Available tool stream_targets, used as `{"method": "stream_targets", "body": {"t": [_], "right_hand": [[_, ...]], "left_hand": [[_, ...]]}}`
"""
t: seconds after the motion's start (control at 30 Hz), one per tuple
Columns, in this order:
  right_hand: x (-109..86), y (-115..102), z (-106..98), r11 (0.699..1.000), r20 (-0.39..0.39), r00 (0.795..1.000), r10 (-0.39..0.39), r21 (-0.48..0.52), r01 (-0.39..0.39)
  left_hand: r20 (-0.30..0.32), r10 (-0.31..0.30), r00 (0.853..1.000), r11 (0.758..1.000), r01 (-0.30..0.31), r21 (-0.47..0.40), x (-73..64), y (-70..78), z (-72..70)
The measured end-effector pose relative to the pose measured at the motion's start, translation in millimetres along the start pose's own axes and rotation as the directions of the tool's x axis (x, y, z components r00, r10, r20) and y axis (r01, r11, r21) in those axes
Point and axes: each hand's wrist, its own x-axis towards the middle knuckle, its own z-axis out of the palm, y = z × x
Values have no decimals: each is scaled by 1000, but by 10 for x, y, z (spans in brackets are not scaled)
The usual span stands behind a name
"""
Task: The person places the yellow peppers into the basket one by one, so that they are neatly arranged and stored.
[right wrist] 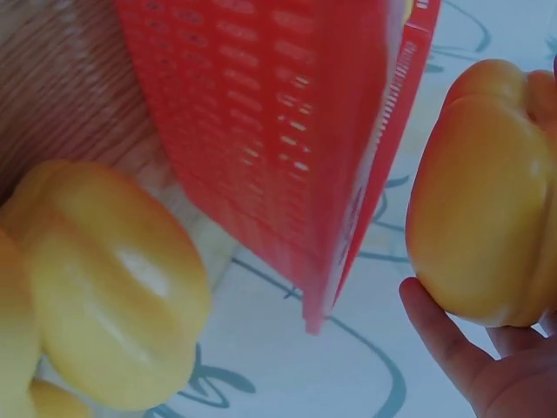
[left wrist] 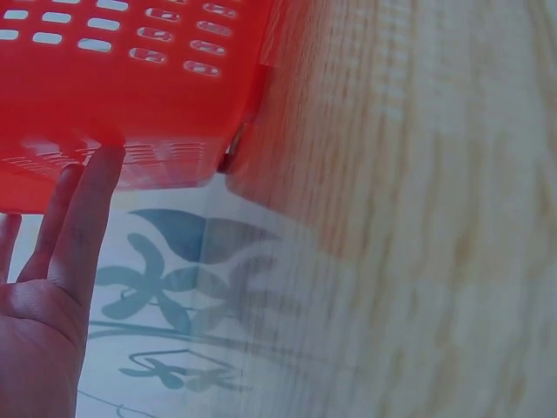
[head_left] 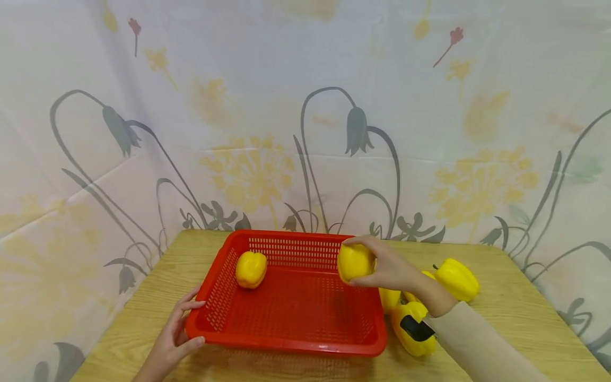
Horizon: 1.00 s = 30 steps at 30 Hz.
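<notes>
A yellow bell pepper is in my right hand, pinched between thumb and fingers over the right end of a red plastic basket. In the right wrist view, the held pepper shows beyond the basket's rim, with fingertips against its underside. My left hand holds the basket's near left corner, thumb at the front rim and fingers along the left side. The left wrist view shows straight fingers against the basket's outer wall. Inside the basket, another yellow bell pepper lies at the far left.
Several yellow bell peppers lie on the wooden table right of the basket, including one pepper farther back and one near the basket's corner. A black wrist device overlaps the nearer one. A flower-printed cloth hangs behind the table.
</notes>
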Motion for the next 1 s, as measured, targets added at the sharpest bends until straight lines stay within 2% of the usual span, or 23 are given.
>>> {"method": "stream_targets", "body": {"t": [0.33, 0.5, 0.73, 0.83, 1.0], "right_hand": [[289, -147, 70, 999, 15, 999, -42, 27, 42], [394, -215, 135, 998, 32, 998, -47, 49, 46], [540, -237, 315, 994, 25, 997, -78, 73, 76], [592, -221, 404, 992, 32, 996, -87, 98, 83], [668, -178, 526, 992, 39, 998, -58, 112, 53]], "left_hand": [[-6, -11, 1000, 1000, 11, 1, -7, 10, -2], [16, 5, 1000, 999, -5, -35, 5, 10, -1], [-12, -21, 1000, 1000, 21, -8, -13, 11, -2], [-4, -16, 1000, 1000, 16, -21, -15, 4, -7], [-11, -23, 1000, 1000, 23, -8, -6, 18, -2]]}}
